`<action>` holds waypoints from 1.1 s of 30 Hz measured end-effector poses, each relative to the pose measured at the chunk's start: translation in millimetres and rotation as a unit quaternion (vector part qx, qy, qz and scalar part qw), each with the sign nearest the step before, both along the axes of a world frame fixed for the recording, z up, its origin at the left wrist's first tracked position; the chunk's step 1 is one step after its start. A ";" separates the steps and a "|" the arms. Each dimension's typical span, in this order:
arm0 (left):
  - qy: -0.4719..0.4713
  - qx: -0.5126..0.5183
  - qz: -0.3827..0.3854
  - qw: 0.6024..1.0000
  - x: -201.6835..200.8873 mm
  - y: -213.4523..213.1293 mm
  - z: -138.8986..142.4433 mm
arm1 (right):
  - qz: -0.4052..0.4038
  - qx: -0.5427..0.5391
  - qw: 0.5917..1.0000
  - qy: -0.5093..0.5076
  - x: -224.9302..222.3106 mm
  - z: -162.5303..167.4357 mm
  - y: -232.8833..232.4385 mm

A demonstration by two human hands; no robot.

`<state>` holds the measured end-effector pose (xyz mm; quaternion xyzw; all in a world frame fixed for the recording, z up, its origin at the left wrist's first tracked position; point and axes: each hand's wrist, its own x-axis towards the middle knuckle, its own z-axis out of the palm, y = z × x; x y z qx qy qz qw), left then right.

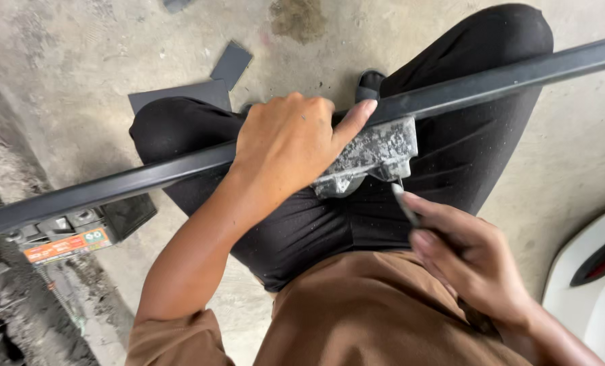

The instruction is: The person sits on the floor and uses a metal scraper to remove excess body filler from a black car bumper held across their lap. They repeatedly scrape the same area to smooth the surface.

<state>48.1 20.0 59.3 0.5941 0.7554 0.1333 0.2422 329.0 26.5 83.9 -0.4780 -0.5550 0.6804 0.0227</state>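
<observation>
Here the left hand (285,152) wraps the long dark bar (479,85), which runs from lower left to upper right of the frame across the knees. The right hand (469,261) pinches a thin tool (405,203) tip-up at the mottled grey bracket (374,157) under mid-bar. Work on the bracket looks unfinished, with the bracket apparently on the bar.
</observation>
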 end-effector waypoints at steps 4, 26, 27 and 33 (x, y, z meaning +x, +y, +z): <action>-0.026 -0.047 -0.029 0.998 4.7 -3.1 -5.8 | -0.162 0.112 0.980 -0.004 50.1 -15.7 5.6; 0.261 0.205 -0.044 0.942 -6.4 -47.7 -52.9 | -0.044 0.573 0.779 -0.251 70.1 -184.9 219.1; 0.284 0.207 -0.027 0.936 -1.7 -53.0 -49.9 | -0.020 0.572 0.771 -0.279 68.9 -190.5 227.2; 0.241 0.075 -0.337 0.907 29.7 -108.8 -14.4 | 0.164 0.516 0.750 -0.380 68.4 -223.2 278.1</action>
